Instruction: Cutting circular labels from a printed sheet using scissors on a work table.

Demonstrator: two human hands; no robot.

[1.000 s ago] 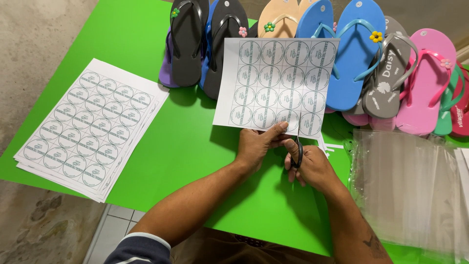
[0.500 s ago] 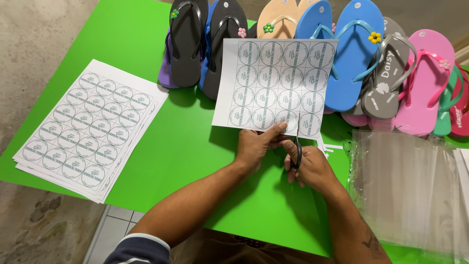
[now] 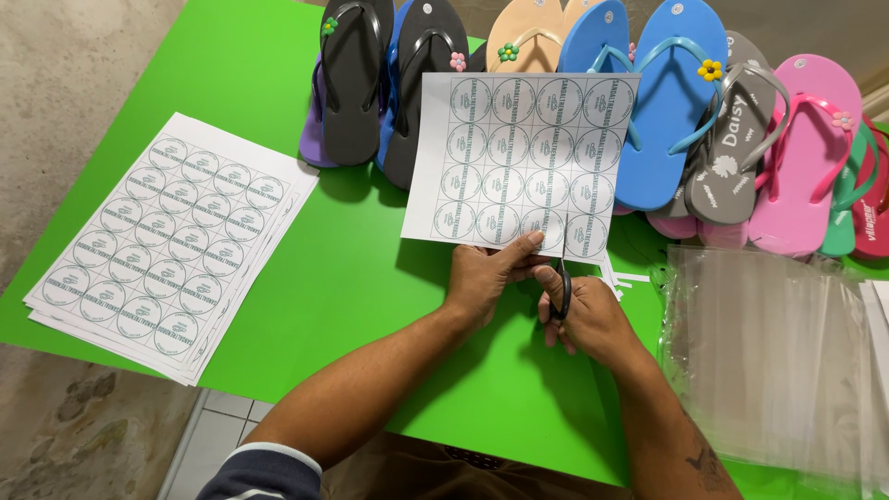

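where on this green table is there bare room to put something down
Bare green table lies between the stack of label sheets and the left hand, and at the far left corner beyond that stack. It is crowded along the far edge with flip-flops, and at right with clear plastic bags.

Both forearms reach forward and angle inward, so the hands sit close together. The left hand (image 3: 486,278) pinches, thumb above, fingers curled beneath. Just beside it, the right hand (image 3: 585,315) is fisted, knuckles up.
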